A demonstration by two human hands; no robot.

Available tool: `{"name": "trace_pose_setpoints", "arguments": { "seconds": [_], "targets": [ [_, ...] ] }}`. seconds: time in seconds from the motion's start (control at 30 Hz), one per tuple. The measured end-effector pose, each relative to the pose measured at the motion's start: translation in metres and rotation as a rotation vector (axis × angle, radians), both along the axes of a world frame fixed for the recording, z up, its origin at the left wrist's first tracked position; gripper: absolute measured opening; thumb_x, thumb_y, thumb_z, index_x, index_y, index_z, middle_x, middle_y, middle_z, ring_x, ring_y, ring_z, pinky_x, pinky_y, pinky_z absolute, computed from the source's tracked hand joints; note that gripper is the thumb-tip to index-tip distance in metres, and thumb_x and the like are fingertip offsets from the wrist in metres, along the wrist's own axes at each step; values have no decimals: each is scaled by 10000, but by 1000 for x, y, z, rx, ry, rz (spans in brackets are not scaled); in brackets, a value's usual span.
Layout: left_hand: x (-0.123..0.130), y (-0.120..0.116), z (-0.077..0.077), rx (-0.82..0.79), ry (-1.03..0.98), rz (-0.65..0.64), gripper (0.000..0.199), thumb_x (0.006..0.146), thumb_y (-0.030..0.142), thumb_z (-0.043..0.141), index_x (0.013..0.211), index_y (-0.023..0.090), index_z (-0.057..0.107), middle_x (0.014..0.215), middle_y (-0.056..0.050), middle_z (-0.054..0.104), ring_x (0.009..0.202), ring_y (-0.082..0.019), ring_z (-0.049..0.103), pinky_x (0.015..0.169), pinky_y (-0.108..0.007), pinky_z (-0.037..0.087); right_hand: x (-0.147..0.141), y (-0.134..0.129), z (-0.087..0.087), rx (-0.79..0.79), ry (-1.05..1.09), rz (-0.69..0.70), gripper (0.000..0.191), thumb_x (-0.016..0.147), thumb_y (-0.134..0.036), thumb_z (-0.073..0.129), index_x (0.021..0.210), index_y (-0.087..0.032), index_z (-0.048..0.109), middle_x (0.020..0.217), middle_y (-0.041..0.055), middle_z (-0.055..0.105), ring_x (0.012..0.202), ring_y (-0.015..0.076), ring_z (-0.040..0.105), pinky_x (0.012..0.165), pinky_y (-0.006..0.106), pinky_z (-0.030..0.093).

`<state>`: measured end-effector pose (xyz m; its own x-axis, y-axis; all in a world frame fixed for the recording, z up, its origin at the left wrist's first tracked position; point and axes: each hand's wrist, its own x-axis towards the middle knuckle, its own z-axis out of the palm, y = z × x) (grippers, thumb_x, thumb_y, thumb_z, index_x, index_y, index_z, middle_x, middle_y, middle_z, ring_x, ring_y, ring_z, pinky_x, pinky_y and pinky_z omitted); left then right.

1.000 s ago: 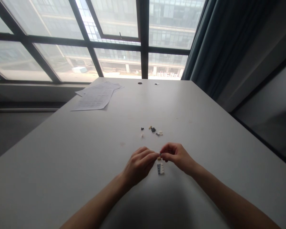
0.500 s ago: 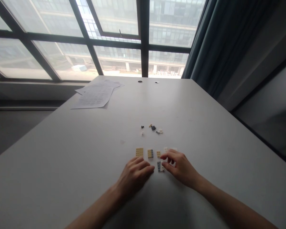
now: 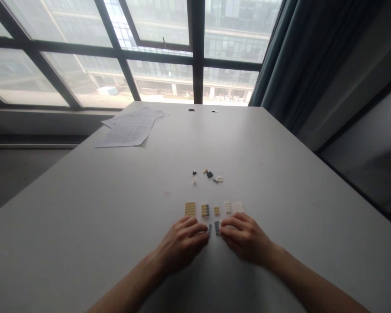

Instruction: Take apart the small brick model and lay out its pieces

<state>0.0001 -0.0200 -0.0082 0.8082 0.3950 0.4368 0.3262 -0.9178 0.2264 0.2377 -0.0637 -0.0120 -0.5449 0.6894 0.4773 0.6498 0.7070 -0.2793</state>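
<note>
Head view: where's the left hand (image 3: 186, 241), taking the small yellow piece (image 3: 217, 211) as landmark?

– On its near side, leftward, fingers bunched, tips at a slim grey piece (image 3: 210, 229); whether they grip it, I can't tell

– And the right hand (image 3: 245, 237)?

– Near side, rightward, fingers narrowly curled by a grey wedge (image 3: 217, 228) just nearer than the landmark; any hold is hidden

– Beside the landmark?

– Yellow-grey block (image 3: 205, 210), then yellow plate (image 3: 190, 208), to its left; white studded piece (image 3: 227, 208), then smooth white tile (image 3: 237, 206), to its right
</note>
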Motion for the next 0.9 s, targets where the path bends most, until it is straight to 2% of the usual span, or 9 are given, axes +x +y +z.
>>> {"name": "trace_pose_setpoints", "arguments": {
  "seconds": [0.2, 0.5, 0.63, 0.9],
  "targets": [
    [5, -3, 3, 1, 66, -22, 116, 909, 169, 494, 921, 194, 607, 828, -33, 649, 693, -145, 518, 674, -300, 405, -4, 0, 4, 22, -20, 18, 141, 889, -176, 523, 946, -201, 649, 930, 61, 687, 845, 183, 587, 792, 337, 481],
    [9, -6, 4, 10, 106, -16, 161, 912, 178, 481, 1028, 191, 592, 928, -43, 649, 766, -160, 544, 709, -323, 430, -2, -1, 1, -2, -27, 20, 135, 881, -161, 527, 931, -200, 647, 940, 62, 684, 841, 184, 584, 791, 342, 490],
    [8, -5, 3, -13, 123, -11, 164, 910, 187, 481, 1034, 195, 588, 958, -44, 649, 783, -170, 541, 727, -334, 442, -3, -1, 0, 13, -25, -4, 118, 870, -160, 541, 926, -197, 638, 1007, 71, 674, 871, 198, 582, 813, 364, 496],
    [8, -5, 1, -30, 118, -8, 201, 903, 185, 485, 1081, 197, 578, 1010, -54, 651, 806, -179, 543, 744, -339, 448, -3, 2, -3, -78, 41, -52, 208, 862, -217, 560, 1066, -189, 591, 1062, 91, 655, 941, 216, 577, 860, 389, 494]
  ]
}}
